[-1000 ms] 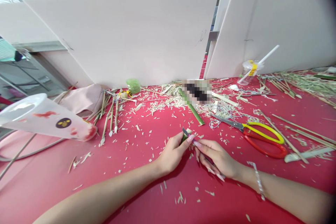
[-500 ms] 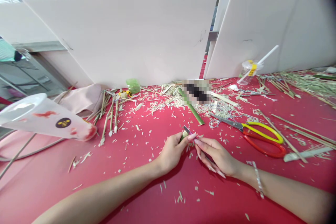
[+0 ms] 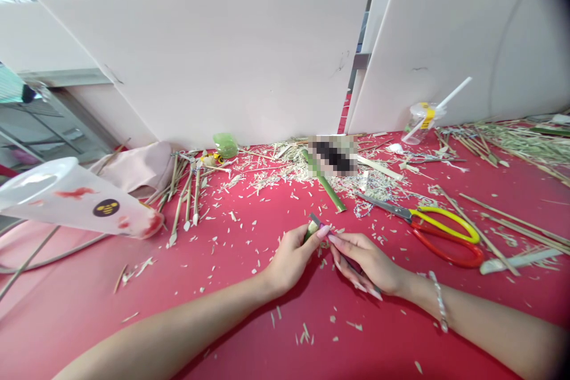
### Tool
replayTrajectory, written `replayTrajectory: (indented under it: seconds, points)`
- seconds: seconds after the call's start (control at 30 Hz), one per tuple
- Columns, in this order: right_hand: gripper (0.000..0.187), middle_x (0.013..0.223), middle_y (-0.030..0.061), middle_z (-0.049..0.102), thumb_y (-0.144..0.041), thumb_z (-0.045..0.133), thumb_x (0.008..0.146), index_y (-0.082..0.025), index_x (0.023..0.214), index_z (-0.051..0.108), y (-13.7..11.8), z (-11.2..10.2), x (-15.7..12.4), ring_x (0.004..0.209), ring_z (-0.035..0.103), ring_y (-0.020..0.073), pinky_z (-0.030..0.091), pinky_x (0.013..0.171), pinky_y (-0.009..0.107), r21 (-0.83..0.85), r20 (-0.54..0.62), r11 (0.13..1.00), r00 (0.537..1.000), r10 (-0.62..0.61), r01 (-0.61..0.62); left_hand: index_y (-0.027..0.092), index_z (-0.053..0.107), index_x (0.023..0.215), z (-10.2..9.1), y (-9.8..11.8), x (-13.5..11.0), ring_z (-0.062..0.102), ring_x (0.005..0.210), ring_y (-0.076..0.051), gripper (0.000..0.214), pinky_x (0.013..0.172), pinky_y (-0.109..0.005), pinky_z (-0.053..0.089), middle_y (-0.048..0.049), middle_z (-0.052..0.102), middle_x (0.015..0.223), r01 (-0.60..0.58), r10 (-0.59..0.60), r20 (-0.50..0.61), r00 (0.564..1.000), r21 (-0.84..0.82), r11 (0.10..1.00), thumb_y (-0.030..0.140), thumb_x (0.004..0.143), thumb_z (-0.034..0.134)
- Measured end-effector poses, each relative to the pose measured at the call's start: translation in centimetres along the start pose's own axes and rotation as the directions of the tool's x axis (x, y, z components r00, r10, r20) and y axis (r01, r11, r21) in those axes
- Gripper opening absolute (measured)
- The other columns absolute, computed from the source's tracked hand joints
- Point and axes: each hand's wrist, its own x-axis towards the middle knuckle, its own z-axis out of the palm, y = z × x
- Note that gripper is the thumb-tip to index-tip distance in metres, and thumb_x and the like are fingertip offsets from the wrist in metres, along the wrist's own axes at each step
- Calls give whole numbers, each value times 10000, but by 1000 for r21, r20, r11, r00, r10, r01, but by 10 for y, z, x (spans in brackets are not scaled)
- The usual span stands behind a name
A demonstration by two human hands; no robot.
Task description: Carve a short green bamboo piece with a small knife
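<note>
Head view: red tabletop across lower frame, strewn with pale shavings. Translucent cup at left edge. Red-and-yellow-handled scissors right of centre. Left hand at centre, fingers clamped on partly hidden green stem. Right hand just right of it, fingers closed round slim knife, blade at stem's pale end, contact unclear.
</note>
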Motion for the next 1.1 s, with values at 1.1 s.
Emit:
replayTrajectory:
  seconds: [1.1]
  points:
    - [493, 358, -66, 487, -596, 481, 914, -170, 665, 495, -9, 1, -1, 202, 382, 60, 212, 214, 133, -62, 77, 991, 989, 126, -122, 193, 446, 752, 3, -1, -5, 247, 506, -83, 372, 491, -253, 220, 77, 293, 578, 47, -54, -50, 997, -133, 990, 510, 847, 619]
